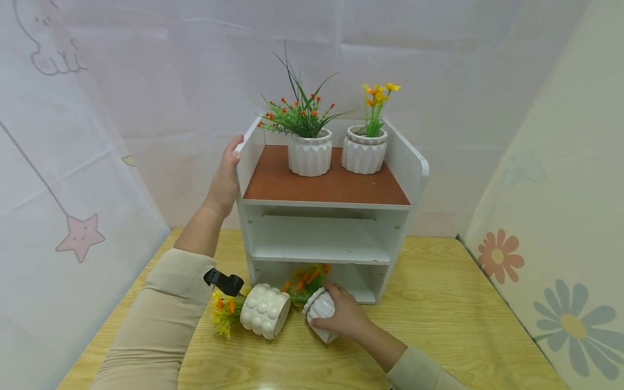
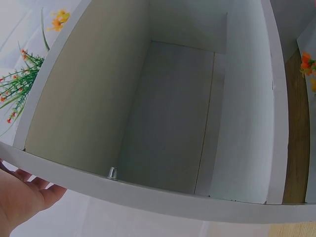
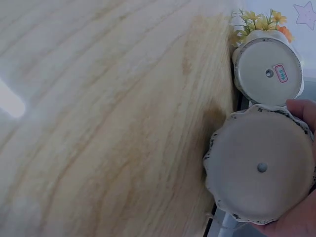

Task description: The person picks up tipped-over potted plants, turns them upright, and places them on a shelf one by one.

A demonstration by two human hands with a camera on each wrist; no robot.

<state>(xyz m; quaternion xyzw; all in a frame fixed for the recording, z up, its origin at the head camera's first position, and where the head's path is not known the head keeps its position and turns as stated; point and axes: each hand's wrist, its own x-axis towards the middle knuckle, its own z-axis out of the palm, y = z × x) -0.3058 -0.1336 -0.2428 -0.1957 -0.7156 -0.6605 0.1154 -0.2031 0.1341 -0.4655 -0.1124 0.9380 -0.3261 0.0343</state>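
Observation:
My left hand (image 1: pixel 225 179) holds the upper left side panel of a small white shelf unit (image 1: pixel 320 206); in the left wrist view its fingers lie along the outer face. Near the bottom compartment my right hand (image 1: pixel 347 314) grips a white ribbed flower pot (image 1: pixel 320 311), tipped over with its orange flowers (image 1: pixel 309 277) towards the shelf. The right wrist view shows this pot's round base (image 3: pixel 261 165) with a drain hole. Left of it a cream bubble-textured pot (image 1: pixel 265 311) lies on its side, its yellow and orange flowers (image 1: pixel 224 314) pointing left.
Two white ribbed pots stand on the brown top: one with grass and red blossoms (image 1: pixel 310 154), one with yellow flowers (image 1: pixel 364 151). The middle shelf board (image 1: pixel 319 241) sits below them. A wooden table (image 1: pixel 434 319) carries everything, with patterned cloth (image 1: pixel 526 179) around it.

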